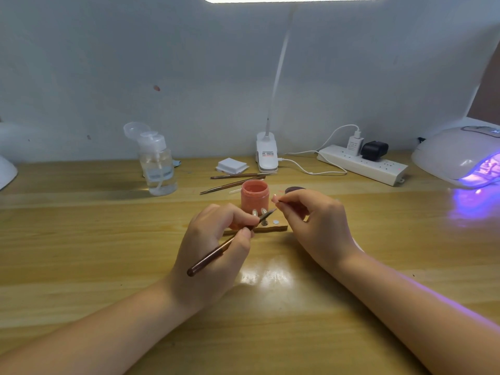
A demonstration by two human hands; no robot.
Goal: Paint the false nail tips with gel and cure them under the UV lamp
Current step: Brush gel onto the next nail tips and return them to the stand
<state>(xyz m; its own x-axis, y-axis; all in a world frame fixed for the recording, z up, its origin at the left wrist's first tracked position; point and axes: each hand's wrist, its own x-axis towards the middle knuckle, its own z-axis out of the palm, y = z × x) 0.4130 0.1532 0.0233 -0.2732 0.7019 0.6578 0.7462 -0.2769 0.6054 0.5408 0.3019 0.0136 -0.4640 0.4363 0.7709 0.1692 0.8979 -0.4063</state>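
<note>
Head view. Left hand (216,234), frame centre, fingers curled round brush (230,242), bristle end pointing up-right toward nail tip (274,198). Right hand (313,220) pinches nail tip just right of open pink gel jar (255,194). Wooden holder strip (270,228) between hands. UV lamp (460,155) far right edge, glowing violet.

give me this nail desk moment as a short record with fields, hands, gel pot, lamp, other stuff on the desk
left hand: left hand holds a brush, tip pointing toward the nail tip
right hand: right hand pinches a small pink nail tip
gel pot: pink pot, lid off, behind the hands
holder: wooden strip with nail stands, between the hands
UV lamp: UV lamp, far right, glowing purple
other: pump bottle, spare brushes, white pads, power strip, clip lamp
</note>
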